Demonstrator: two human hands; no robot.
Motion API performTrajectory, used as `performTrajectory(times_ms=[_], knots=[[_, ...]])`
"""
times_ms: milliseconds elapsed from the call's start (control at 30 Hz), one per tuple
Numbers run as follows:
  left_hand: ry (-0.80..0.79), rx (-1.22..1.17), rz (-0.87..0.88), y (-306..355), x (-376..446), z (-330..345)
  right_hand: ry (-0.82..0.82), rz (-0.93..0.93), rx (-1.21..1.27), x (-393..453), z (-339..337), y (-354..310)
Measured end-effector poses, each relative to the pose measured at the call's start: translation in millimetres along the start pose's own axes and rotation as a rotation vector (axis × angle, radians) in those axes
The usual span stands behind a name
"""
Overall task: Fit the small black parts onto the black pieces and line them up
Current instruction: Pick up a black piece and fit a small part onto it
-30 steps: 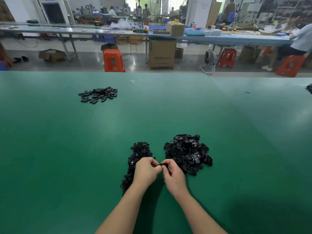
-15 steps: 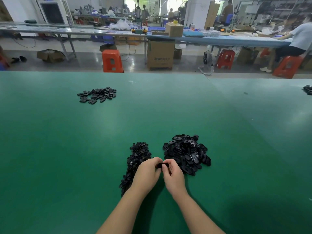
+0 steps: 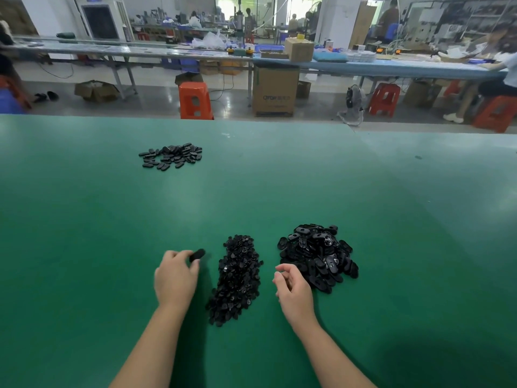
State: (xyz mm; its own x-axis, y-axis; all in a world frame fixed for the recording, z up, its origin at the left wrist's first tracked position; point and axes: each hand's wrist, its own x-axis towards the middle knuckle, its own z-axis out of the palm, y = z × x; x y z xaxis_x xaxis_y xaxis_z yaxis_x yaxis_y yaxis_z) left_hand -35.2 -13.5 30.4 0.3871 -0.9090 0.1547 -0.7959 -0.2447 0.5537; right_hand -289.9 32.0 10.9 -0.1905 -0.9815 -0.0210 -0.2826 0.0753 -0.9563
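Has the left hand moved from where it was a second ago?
Yes. The left hand, holding a black piece, has swung left, away from the right hand, and now sits left of the small-parts pile.

Green matte work table [image 3: 84,247]; beyond it an orange plastic stool [image 3: 195,100], brown cardboard box [image 3: 275,90] on the floor, long grey workbench [image 3: 140,51], red plastic stools [image 3: 383,99] right.

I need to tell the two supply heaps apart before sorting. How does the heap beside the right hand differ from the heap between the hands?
The right heap holds larger oval pieces, some showing cut-outs; the middle heap holds much smaller bits. The right heap is a rounded mound; the middle heap runs in a long narrow strip toward the person. Both are black and lie on the green table.
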Motion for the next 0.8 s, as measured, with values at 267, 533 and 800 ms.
performTrajectory(times_ms=[267,533,800], knots=[[0.010,0.003,-0.146,-34,4,-3,-0.014,-0.014,-0.042,2,3,0],[-0.080,-0.012,0.252,4,-17,10,-0.012,-0.006,-0.057,1,3,-2],[-0.048,0.281,0.061,-16,-5,11,-0.007,-0.001,-0.073,0,2,-1]])
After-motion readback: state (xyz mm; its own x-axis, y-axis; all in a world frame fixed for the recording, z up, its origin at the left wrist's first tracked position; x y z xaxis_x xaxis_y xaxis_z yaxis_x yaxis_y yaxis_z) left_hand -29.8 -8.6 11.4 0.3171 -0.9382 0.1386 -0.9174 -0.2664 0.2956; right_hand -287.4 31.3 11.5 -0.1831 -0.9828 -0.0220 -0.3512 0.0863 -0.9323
